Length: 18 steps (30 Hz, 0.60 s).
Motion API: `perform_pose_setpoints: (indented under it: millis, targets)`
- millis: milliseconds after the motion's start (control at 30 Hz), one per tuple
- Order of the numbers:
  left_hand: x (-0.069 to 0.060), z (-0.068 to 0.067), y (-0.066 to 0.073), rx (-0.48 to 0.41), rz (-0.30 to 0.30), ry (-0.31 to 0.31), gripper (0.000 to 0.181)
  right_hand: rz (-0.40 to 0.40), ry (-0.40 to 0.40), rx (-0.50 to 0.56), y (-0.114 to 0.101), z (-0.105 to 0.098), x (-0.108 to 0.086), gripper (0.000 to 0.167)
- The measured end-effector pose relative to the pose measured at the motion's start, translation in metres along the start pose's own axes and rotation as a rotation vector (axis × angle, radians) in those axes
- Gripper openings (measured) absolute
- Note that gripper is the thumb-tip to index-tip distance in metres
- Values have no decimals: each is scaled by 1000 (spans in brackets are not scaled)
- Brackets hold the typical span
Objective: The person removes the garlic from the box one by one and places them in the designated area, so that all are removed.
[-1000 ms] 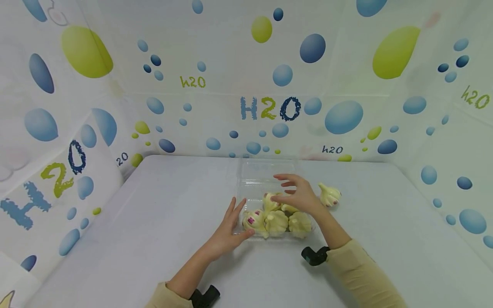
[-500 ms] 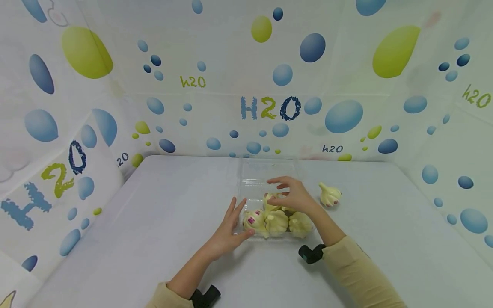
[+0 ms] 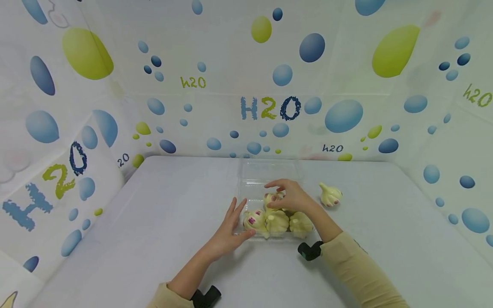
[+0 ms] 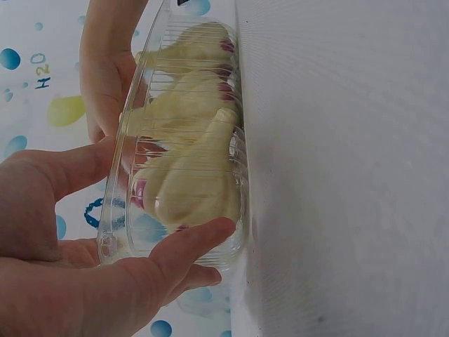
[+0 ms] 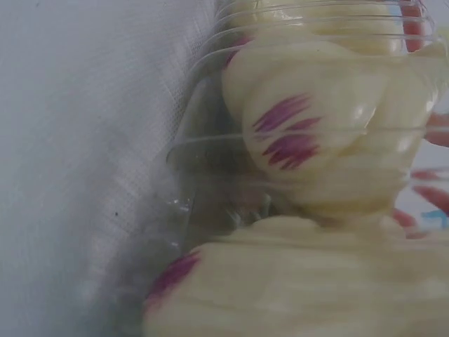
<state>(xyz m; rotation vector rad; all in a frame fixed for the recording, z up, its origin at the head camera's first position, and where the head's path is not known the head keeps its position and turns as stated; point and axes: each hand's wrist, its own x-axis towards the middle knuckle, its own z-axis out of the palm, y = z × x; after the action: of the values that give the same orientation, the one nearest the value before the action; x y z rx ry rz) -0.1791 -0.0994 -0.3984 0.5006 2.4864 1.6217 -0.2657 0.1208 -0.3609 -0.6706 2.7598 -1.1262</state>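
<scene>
Several cream garlic bulbs with purple marks, such as the front-left bulb (image 3: 254,219), lie in an open clear plastic box (image 4: 106,225). My left hand (image 3: 228,233) rests at the box's front-left corner. Its fingers lie fairly straight along the left side and its thumb touches the front. Over the back row, my right hand (image 3: 294,197) curls its thumb and fingers round a garlic bulb (image 3: 269,198); the hand partly hides the bulbs there. In the right wrist view, more bulbs (image 5: 316,119) show close up through the box wall.
One loose garlic bulb (image 3: 330,195) lies on the white table (image 3: 185,192), right of the box. The raised transparent lid (image 3: 269,170) extends towards the back wall. Black wrist cameras, one of them (image 3: 309,251) under the right sleeve, hang near the tabletop.
My right hand has moved slightly left and down, and its fingers have drawn closer round the back-row garlic bulb. The left hand and the box have stayed in place.
</scene>
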Motion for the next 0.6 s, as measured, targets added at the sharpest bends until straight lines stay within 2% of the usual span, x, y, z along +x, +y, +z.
perform_pose_setpoints:
  millis: [600]
  targets:
    - [-1,0,1,-35,-6,-3,78,-55,-134,-54,-1,1,7,46]
